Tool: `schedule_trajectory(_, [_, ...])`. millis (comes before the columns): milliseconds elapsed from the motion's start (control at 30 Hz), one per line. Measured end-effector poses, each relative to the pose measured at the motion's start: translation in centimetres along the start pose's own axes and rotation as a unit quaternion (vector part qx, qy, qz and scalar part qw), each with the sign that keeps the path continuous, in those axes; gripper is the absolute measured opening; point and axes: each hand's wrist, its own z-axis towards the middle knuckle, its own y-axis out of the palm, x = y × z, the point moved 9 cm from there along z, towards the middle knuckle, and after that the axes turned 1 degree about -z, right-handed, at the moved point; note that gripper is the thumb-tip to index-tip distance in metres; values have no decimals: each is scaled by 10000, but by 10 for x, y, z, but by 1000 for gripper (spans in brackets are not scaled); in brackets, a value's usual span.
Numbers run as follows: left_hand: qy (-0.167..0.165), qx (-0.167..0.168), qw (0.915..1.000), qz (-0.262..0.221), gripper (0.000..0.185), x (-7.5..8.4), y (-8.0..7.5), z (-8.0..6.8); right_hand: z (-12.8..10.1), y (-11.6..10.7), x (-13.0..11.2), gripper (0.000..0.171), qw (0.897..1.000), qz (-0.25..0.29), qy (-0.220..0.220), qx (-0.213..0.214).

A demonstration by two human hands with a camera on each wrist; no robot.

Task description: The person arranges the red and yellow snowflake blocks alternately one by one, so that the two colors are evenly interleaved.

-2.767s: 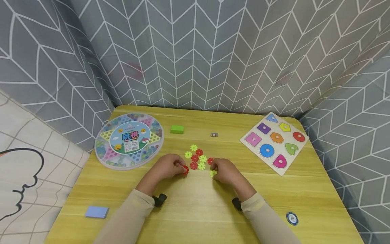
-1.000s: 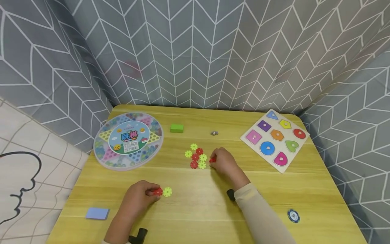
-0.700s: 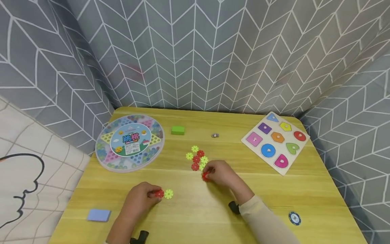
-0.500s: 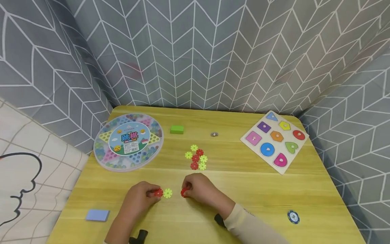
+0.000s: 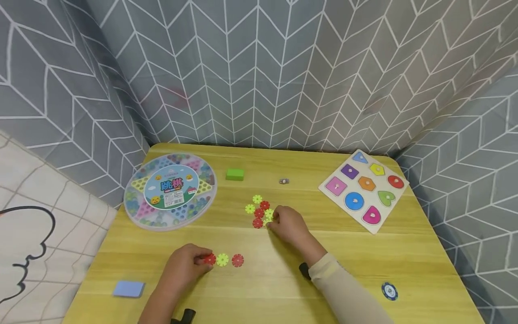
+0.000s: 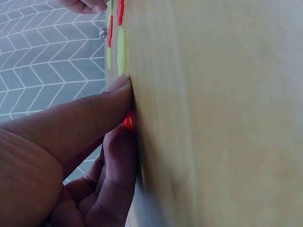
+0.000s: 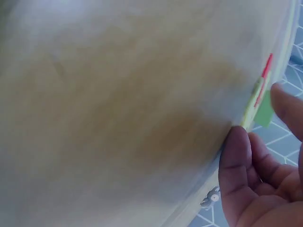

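Observation:
On the wooden table (image 5: 364, 261) a short row lies near the front: a red disc (image 5: 209, 258), a yellow-green disc (image 5: 222, 259) and another red disc (image 5: 237, 260). My left hand (image 5: 203, 262) pinches the leftmost red disc (image 6: 127, 120) against the tabletop. Farther back sits a cluster of red and yellow-green discs (image 5: 259, 209). My right hand (image 5: 272, 220) is at the cluster's near right edge. Its thumb and forefinger curl round a yellow-green disc (image 7: 248, 111) lying there. The right wrist view is blurred.
A round checkers box (image 5: 171, 190) stands at the back left, a shape puzzle board (image 5: 363, 189) at the back right. A green block (image 5: 235, 174) and a small grey piece (image 5: 284, 181) lie behind the cluster. A blue pad (image 5: 128, 289) and a poker chip (image 5: 389, 290) sit near the front corners.
My right hand carried a red disc from the cluster, set it down right of the yellow-green one in the row, then went back to the cluster. The left hand stayed put.

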Motion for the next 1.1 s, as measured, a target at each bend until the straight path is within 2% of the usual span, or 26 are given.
schedule_trajectory(100, [-41, 11, 10000, 4, 27, -2, -1, -1, 3, 5, 5, 33, 9999, -53, -24, -147])
schedule_trajectory(200, [-16, 1, 10000, -3, 26, -2, -1, -2, 3, 7, 3, 32, 9995, -213, -88, -194])
schedule_trajectory(333, [19, -20, 10000, 23, 26, -1, 0, -3, 1, 7, 1, 16, 9981, -451, -167, -394])
schedule_trajectory(400, [7, -12, 10000, 41, 26, 0, -1, -3, -2, 6, 0, 14, 9974, -432, -211, -537])
schedule_trajectory(567, [-15, -4, 10000, 41, 26, -1, -1, -2, -8, 2, 4, 26, 9950, -348, -180, -922])
schedule_trajectory(800, [-27, -16, 10000, 42, 26, 0, 0, -1, -19, -4, 15, 27, 9877, -580, -384, -1399])
schedule_trajectory(867, [-30, -13, 10000, 37, 26, 0, 0, 0, -21, -6, 14, 27, 9876, -414, -437, -1450])
schedule_trajectory(967, [-49, -35, 10000, 24, 26, -1, 0, 0, -26, -1, 5, 22, 9869, 244, -675, -1447])
schedule_trajectory(1100, [-75, -57, 10000, 27, 26, -2, 0, 0, -41, 21, -27, 18, 9739, 1002, -1300, -1568])
